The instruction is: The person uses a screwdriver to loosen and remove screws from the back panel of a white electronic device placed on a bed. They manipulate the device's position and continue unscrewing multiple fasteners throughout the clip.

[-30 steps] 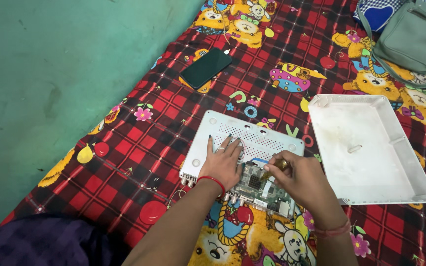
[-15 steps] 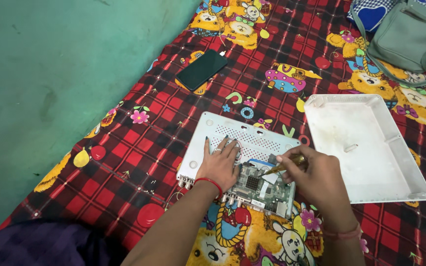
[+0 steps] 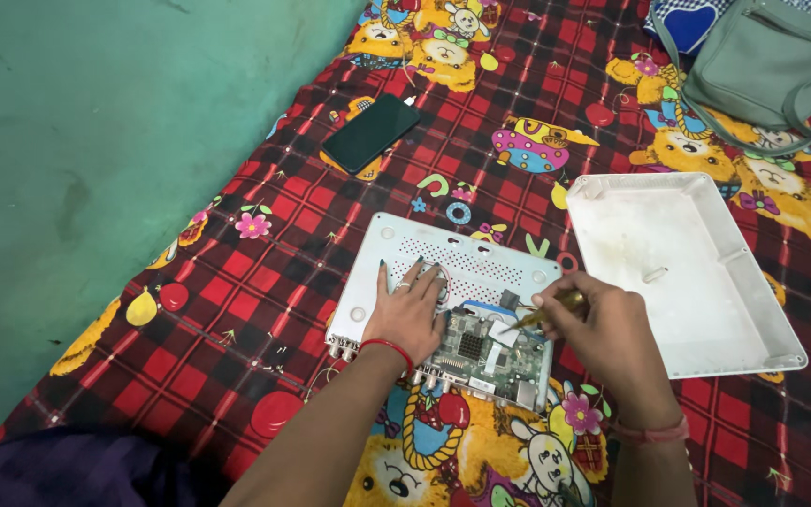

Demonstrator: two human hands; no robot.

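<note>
An opened white electronics box (image 3: 443, 258) lies on a red checked cartoon blanket, with a green circuit board (image 3: 481, 352) in its near half. My left hand (image 3: 413, 310) rests flat on the box's perforated base beside the board, fingers spread. My right hand (image 3: 603, 329) is closed around a screwdriver (image 3: 546, 310) with a yellowish handle. Its tip points down-left at the board's upper edge.
The box's white lid (image 3: 678, 268) lies upside down to the right with a small screw-like piece in it. A dark phone (image 3: 371, 131) lies further back. A grey-green shoulder bag (image 3: 772, 66) sits at the top right. Green floor (image 3: 96, 141) borders the blanket on the left.
My right hand has moved from on top of the board to its right side, and the screwdriver now shows, angled at the board. My left hand stays put.
</note>
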